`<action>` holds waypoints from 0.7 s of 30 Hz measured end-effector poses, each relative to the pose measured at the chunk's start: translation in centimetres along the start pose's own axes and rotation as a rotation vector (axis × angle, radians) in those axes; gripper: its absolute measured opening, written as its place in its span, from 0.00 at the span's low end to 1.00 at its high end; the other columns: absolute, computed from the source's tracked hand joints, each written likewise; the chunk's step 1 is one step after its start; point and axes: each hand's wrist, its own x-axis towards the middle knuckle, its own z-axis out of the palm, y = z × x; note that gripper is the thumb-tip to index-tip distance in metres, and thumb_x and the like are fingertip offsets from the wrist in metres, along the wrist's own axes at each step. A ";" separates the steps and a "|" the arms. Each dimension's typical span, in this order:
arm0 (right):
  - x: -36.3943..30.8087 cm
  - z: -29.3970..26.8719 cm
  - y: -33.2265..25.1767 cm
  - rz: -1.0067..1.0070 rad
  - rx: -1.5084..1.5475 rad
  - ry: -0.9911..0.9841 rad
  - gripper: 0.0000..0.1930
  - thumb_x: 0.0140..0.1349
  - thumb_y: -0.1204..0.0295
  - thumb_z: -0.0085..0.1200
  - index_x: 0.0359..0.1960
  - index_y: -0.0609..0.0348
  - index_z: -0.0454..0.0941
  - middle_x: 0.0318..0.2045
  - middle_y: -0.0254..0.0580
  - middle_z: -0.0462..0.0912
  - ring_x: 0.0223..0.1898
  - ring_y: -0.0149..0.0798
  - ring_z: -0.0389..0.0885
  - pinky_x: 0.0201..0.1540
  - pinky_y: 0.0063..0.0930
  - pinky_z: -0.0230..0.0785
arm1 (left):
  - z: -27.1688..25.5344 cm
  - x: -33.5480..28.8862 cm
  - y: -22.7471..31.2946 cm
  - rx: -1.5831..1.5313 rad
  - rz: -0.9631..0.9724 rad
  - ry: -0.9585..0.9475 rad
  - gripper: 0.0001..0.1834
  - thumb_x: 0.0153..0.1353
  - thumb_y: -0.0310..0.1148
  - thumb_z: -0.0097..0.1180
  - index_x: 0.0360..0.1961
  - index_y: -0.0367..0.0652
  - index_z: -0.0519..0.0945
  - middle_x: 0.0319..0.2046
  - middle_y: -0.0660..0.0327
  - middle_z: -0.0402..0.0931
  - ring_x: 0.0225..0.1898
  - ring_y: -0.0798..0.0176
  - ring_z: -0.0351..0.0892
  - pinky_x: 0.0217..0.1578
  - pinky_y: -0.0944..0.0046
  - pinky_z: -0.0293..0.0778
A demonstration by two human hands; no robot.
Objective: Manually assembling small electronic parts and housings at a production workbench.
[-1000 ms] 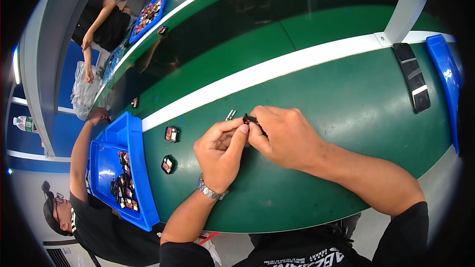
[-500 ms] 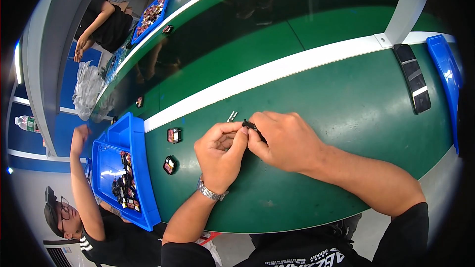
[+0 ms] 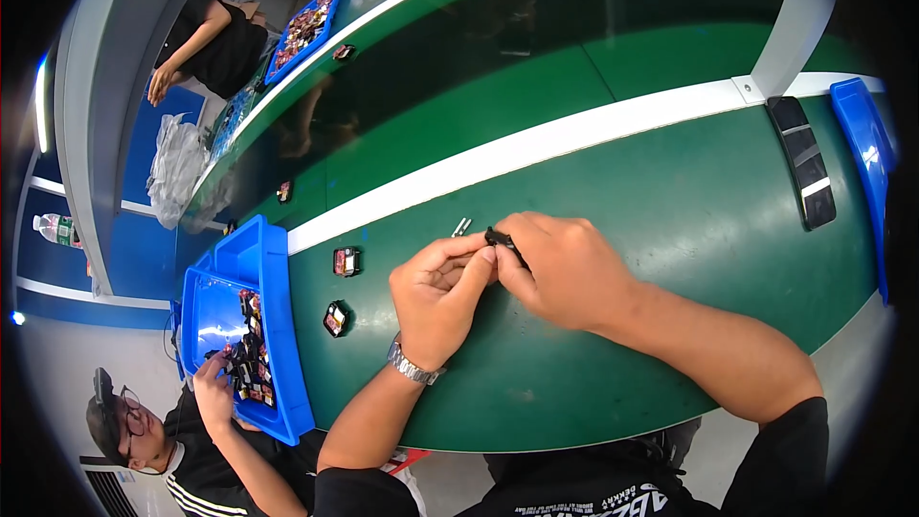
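Note:
Over the green table, my left hand (image 3: 436, 302), with a metal-banded watch (image 3: 414, 365) on its wrist, pinches a small black part (image 3: 500, 238) between thumb and fingers. My right hand (image 3: 570, 270) is closed on the same part from the other side. Its exact kind is hidden by the fingers. Just beyond my fingertips lie thin silvery metal pieces (image 3: 461, 227). To the left of my left hand sit two small black-framed units, an upper one (image 3: 347, 261) and a lower one (image 3: 335, 318), with coloured faces.
A blue bin (image 3: 299, 364) at the left holds several similar units; a co-worker's hand (image 3: 212, 388) reaches into it. A white rail (image 3: 536, 140) crosses the table's far side. At the right lie a black slab-shaped object (image 3: 802, 163) and a blue tray (image 3: 862, 148).
The co-worker's hand has come down from above the bin into it. My hands keep hold of the black part, which has turned slightly. The whole view has shifted a little.

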 end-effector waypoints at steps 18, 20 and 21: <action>0.0 0.0 -0.6 -0.004 -0.016 -0.020 0.10 0.65 0.71 0.57 0.30 0.64 0.71 0.22 0.50 0.79 0.23 0.53 0.82 0.25 0.42 0.76 | 0.2 -0.1 0.4 0.089 0.003 0.042 0.06 0.64 0.17 0.60 0.41 0.26 0.82 0.35 0.56 0.85 0.36 0.70 0.84 0.39 0.72 0.80; 0.0 0.0 -0.6 -0.010 -0.019 -0.018 0.10 0.65 0.71 0.57 0.30 0.64 0.71 0.22 0.50 0.79 0.23 0.53 0.82 0.25 0.42 0.76 | 0.1 -0.1 0.3 0.101 0.009 0.041 0.06 0.64 0.17 0.60 0.41 0.26 0.82 0.35 0.57 0.85 0.36 0.70 0.84 0.39 0.72 0.80; 0.0 0.1 -0.6 -0.016 -0.021 -0.016 0.10 0.65 0.71 0.57 0.30 0.64 0.71 0.22 0.50 0.79 0.23 0.53 0.82 0.25 0.42 0.77 | 0.1 -0.1 0.3 0.111 0.015 0.040 0.06 0.63 0.17 0.60 0.41 0.26 0.82 0.35 0.57 0.85 0.36 0.70 0.84 0.39 0.73 0.80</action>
